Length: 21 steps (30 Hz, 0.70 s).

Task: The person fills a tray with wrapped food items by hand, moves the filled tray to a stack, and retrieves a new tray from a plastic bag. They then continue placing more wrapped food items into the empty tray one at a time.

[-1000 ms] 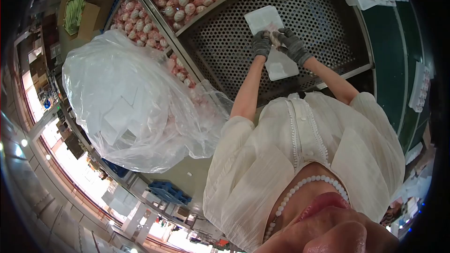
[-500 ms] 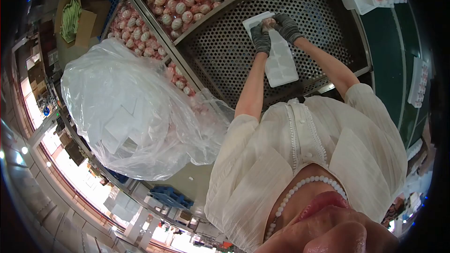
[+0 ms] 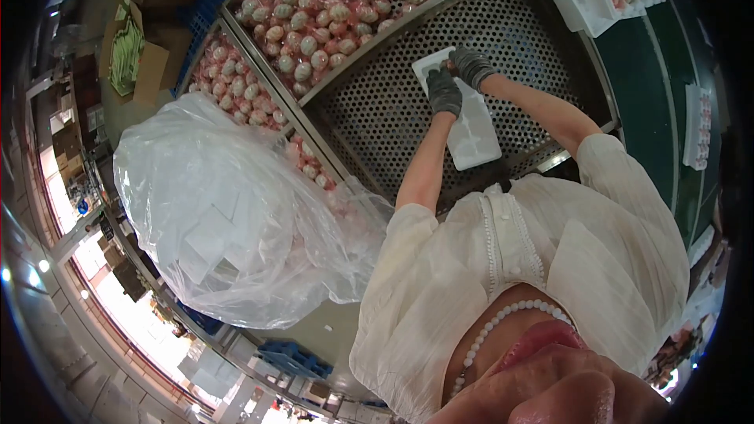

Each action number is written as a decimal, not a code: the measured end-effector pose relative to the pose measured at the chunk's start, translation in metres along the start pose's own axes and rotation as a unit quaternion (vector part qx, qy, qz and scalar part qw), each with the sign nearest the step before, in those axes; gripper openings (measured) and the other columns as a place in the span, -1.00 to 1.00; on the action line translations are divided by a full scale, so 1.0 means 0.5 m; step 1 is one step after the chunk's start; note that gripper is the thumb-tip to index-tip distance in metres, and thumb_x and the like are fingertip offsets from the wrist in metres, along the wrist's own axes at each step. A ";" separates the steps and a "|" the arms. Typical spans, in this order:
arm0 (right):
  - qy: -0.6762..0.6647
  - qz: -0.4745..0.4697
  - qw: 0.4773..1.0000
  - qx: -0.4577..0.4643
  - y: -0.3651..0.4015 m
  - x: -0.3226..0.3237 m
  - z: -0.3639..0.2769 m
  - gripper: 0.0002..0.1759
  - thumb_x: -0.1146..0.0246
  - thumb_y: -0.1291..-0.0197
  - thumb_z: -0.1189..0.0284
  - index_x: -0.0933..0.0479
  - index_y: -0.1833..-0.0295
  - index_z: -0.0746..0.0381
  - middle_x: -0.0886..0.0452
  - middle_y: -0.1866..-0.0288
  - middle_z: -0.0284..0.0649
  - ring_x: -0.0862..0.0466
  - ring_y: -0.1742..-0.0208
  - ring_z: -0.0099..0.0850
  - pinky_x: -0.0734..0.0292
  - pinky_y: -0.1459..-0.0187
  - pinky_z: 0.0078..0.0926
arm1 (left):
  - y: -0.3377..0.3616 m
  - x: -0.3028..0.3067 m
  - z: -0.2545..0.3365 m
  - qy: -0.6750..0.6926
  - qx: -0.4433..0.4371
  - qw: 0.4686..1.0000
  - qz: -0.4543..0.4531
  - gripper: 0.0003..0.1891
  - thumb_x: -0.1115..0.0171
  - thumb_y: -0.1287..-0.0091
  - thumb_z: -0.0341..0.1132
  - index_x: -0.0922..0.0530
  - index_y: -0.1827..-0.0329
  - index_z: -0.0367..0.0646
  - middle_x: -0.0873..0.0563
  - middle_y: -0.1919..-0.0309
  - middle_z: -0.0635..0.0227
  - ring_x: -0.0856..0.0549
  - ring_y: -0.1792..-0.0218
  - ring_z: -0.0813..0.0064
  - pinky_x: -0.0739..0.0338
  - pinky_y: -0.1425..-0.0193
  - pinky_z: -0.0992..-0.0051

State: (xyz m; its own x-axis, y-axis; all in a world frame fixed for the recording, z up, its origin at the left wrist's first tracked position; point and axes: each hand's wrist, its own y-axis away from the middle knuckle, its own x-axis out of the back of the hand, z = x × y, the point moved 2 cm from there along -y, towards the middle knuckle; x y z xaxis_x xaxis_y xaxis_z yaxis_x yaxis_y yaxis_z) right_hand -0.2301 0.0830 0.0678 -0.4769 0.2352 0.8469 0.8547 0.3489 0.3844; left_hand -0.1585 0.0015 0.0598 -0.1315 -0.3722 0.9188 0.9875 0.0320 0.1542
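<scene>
Left hand (image 3: 444, 93) in grey knit glove, fingers curled, resting on far end of white moulded plastic tray (image 3: 477, 132); right hand (image 3: 471, 67), same glove, fingers bent, touching left hand above tray's far corner; cannot tell whether either grips anything; tray flat on perforated steel tabletop (image 3: 377, 110); bins of pink-wrapped eggs (image 3: 330, 8) beyond tabletop; large clear plastic bag (image 3: 236, 212) well left.
</scene>
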 end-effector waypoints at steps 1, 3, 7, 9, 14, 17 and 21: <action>0.012 -0.031 0.999 -0.011 0.000 0.008 -0.006 -0.73 -0.15 0.23 0.29 -0.48 0.42 0.26 -0.51 0.48 -0.02 -0.52 0.47 -0.19 -0.43 0.41 -0.30 | -0.002 -0.021 -0.014 0.155 0.032 0.987 -0.022 -0.66 0.08 -0.05 -0.47 -0.33 0.05 -0.20 -0.39 0.20 0.08 -0.39 0.17 0.12 -0.30 0.11 0.30; 0.097 -0.109 0.989 -0.033 -0.014 -0.007 -0.009 -0.76 -0.14 0.20 0.35 -0.49 0.39 0.27 -0.51 0.45 -0.03 -0.55 0.47 -0.24 -0.45 0.45 -0.34 | 0.014 -0.018 -0.005 0.137 0.015 0.990 0.018 -0.70 0.08 -0.05 -0.46 -0.35 0.10 -0.22 -0.40 0.21 0.08 -0.39 0.18 0.12 -0.29 0.12 0.28; 0.124 0.029 0.989 0.076 0.014 -0.010 -0.013 -0.89 -0.19 0.22 0.45 -0.47 0.51 0.25 -0.50 0.51 -0.07 -0.52 0.47 -0.26 -0.45 0.49 -0.35 | 0.031 -0.029 -0.006 0.125 0.001 0.989 0.083 -0.79 0.09 -0.06 -0.43 -0.39 0.23 -0.28 -0.42 0.30 0.06 -0.41 0.22 0.15 -0.31 0.16 0.28; 0.114 0.012 0.990 0.079 0.013 -0.006 -0.011 -0.88 -0.18 0.20 0.43 -0.48 0.49 0.24 -0.50 0.50 -0.08 -0.52 0.46 -0.27 -0.46 0.48 -0.35 | 0.025 -0.031 -0.012 0.117 0.001 0.993 0.035 -0.78 0.10 -0.08 -0.41 -0.40 0.23 -0.28 -0.43 0.30 0.06 -0.43 0.23 0.13 -0.33 0.16 0.27; 0.104 -0.133 0.983 0.066 -0.012 0.018 -0.010 -0.77 -0.17 0.19 0.33 -0.51 0.39 0.25 -0.51 0.37 -0.08 -0.55 0.36 -0.25 -0.47 0.45 -0.34 | 0.021 -0.025 -0.010 0.088 0.034 0.995 -0.021 -0.77 0.09 -0.06 -0.45 -0.38 0.20 -0.26 -0.44 0.28 0.08 -0.44 0.23 0.16 -0.35 0.15 0.34; 0.168 -0.054 0.974 0.141 -0.003 0.007 -0.007 -0.76 -0.19 0.23 0.26 -0.54 0.40 0.14 -0.53 0.48 -0.19 -0.54 0.41 -0.29 -0.46 0.40 -0.37 | 0.000 -0.006 0.018 0.036 0.056 0.996 -0.059 -0.72 0.08 -0.04 -0.47 -0.37 0.14 -0.26 -0.45 0.23 0.09 -0.44 0.19 0.20 -0.34 0.08 0.42; 0.101 -0.149 0.977 0.117 -0.005 0.067 -0.003 -0.78 -0.14 0.14 0.28 -0.52 0.34 0.14 -0.53 0.41 -0.18 -0.53 0.38 -0.27 -0.45 0.37 -0.35 | 0.008 -0.035 0.010 0.045 0.075 0.994 -0.071 -0.68 0.13 -0.07 -0.47 -0.34 0.07 -0.26 -0.41 0.10 0.06 -0.39 0.07 0.21 -0.29 -0.01 0.42</action>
State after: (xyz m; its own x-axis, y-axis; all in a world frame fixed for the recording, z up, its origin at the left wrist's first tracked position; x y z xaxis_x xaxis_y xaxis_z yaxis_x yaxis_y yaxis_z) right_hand -0.2480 0.0887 0.0959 -0.6264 -0.0844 0.7750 0.6024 0.5786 0.5499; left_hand -0.1529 0.0127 0.0459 -0.2538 -0.4645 0.8484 0.9344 0.1089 0.3391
